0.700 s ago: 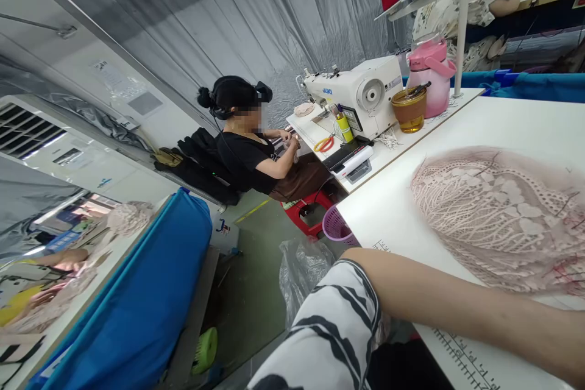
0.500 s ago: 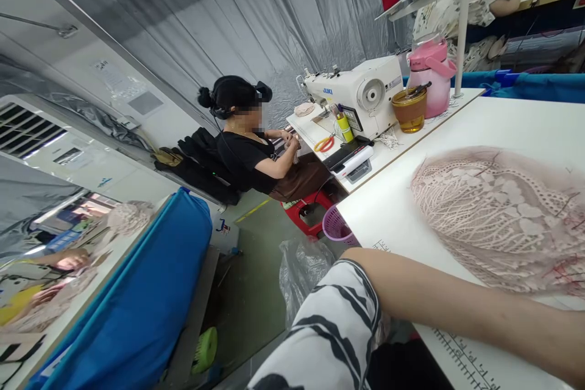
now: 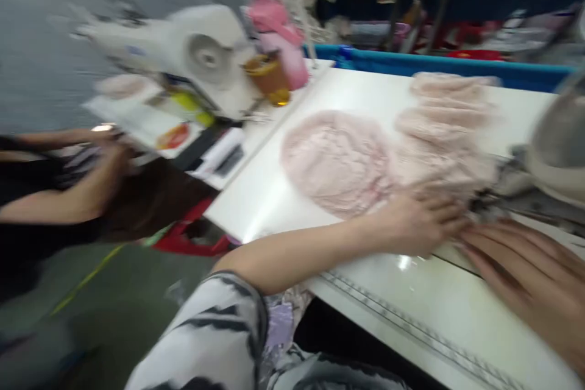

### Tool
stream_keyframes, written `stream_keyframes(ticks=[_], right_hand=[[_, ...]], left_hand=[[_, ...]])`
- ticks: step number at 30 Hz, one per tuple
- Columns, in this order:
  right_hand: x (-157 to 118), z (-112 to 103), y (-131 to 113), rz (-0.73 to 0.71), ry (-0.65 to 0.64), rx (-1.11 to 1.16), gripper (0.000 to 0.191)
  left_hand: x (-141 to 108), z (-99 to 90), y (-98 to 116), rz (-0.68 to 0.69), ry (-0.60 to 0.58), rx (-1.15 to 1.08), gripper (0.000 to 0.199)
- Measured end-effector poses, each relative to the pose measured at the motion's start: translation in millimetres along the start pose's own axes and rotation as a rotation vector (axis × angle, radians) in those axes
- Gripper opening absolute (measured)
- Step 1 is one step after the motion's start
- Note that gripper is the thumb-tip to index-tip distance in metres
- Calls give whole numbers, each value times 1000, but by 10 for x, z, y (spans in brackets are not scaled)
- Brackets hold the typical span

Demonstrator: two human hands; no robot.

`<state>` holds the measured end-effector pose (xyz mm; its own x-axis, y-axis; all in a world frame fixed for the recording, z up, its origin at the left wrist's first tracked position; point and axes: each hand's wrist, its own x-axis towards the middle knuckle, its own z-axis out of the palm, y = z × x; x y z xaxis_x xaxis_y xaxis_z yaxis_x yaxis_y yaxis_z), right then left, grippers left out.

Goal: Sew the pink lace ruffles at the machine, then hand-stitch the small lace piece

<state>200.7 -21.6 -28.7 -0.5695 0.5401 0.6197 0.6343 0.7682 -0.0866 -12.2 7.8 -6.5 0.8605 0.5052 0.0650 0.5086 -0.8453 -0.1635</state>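
A bunched length of pale pink lace fabric [image 3: 445,140] lies in folds on the white sewing table, reaching the needle area of a sewing machine [image 3: 560,140] at the right edge. My left hand [image 3: 418,222] rests at the near edge of this fabric, its bent fingers close together and closed on it, though motion blurs them. Beside it, my right hand [image 3: 525,274] lies low with its fingers stretched out, tips near the machine's foot. What is under those fingers is hidden. A rounded gathered piece of pink lace [image 3: 333,161] is spread left of the bunch.
Another white sewing machine [image 3: 201,55] stands at the left, with an amber cup [image 3: 269,76] and a pink jug [image 3: 281,36] beside it. A co-worker's arm [image 3: 68,195] shows at far left. Blue cloth [image 3: 411,64] runs behind the table.
My view has swung right and levelled. Both my hands, the bunched fabric and the near sewing machine are now visible; before, only my left forearm showed. The co-worker has shifted to the left edge.
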Motion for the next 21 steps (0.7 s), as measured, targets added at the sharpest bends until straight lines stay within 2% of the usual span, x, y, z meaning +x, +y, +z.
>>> stream_keyframes(ticks=[4, 9, 11, 16, 21], right_hand=[[33, -46, 35, -20, -56, -129, 24], [110, 20, 27, -28, -60, -101, 11], [118, 18, 13, -38, -49, -71, 7], [82, 21, 17, -55, -33, -25, 15], [22, 40, 28, 8, -77, -47, 18]], left_hand=[[26, 236, -69, -35, 174, -196, 46], [14, 264, -75, -21, 297, -194, 43], [12, 258, -74, -15, 315, -188, 42], [16, 264, -80, 4, 309, -158, 40], [7, 243, -88, 7, 297, -158, 38]])
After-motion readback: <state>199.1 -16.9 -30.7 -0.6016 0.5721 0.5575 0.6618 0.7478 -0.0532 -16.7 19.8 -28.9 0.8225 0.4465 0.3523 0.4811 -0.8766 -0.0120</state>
